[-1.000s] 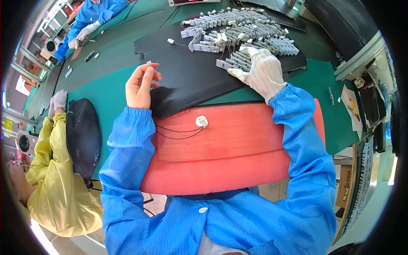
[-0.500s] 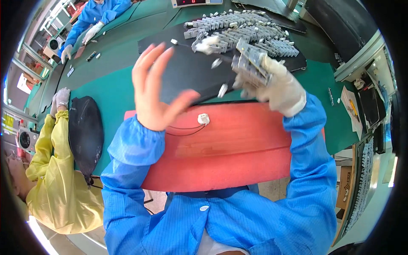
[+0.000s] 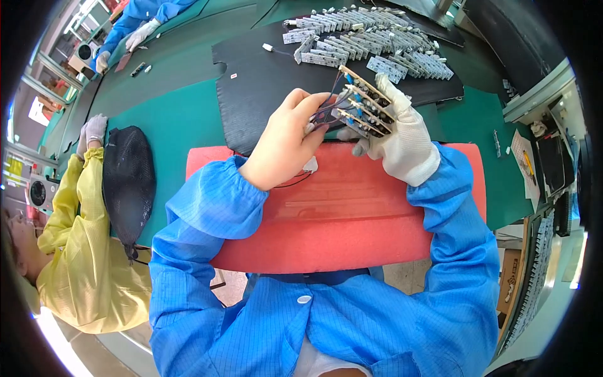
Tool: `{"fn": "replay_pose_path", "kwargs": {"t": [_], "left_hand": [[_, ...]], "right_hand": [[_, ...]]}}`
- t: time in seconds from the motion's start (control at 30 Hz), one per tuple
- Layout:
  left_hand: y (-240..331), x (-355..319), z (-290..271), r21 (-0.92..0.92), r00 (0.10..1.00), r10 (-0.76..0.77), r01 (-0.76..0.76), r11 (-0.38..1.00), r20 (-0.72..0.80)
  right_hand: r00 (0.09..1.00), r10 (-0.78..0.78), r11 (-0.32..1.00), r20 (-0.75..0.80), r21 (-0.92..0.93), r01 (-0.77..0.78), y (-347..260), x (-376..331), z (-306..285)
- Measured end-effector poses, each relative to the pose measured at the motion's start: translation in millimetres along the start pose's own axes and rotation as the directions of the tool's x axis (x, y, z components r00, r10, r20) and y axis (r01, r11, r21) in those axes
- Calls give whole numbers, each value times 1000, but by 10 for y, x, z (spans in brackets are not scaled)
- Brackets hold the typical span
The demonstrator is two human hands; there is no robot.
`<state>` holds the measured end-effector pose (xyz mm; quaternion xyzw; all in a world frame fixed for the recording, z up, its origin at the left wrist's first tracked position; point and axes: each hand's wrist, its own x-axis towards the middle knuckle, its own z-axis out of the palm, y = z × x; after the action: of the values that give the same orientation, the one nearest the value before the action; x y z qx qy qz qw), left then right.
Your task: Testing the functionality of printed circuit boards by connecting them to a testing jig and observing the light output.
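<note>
Fanned out in my white-gloved right hand (image 3: 407, 138) is a small stack of circuit boards (image 3: 365, 103), edges up, with blue and black parts showing between them. That hand is closed round the boards' right side. My bare left hand (image 3: 282, 141) is closed on the dark wires (image 3: 325, 114) that run from the boards' left ends; the wire tips are hidden in its fingers. Just below the left hand, a white connector (image 3: 311, 165) with a thin black wire lies on the red foam pad (image 3: 339, 242), partly covered by the hand.
Rows of similar boards (image 3: 370, 41) lie on a black mat (image 3: 251, 94) beyond my hands. A black mesh bag (image 3: 129, 188) sits on the green table at left, beside a person in yellow (image 3: 94, 251). Another person in blue (image 3: 135, 22) works at the far left.
My left hand, spread and raised before, has come right and closed on the wires. The boards in my right hand have turned, so their edges and parts now show.
</note>
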<state>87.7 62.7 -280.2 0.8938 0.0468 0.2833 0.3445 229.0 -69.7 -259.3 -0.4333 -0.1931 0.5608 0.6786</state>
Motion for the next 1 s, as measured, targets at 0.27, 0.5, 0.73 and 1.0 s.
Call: {"fn": "replay_pose_path", "kwargs": {"t": [0.27,0.5,0.73,1.0], "left_hand": [[73,-3,153,164,999,-33,36,986,-21],[215,2,94,-106,993,-114,117,988,29],[68,25,-80,-613,913,-362,398,683,189],[143,-12,-38,-693,894,-253,446,566,369]], "right_hand": [[874,-410,902,-262,-262,345,114,54,-2],[456,-864,3,212,-904,427,182,174,-270],[681,-714,570,-162,-700,431,184,272,-396],[762,-620,678,-190,-619,397,46,138,-123]]}}
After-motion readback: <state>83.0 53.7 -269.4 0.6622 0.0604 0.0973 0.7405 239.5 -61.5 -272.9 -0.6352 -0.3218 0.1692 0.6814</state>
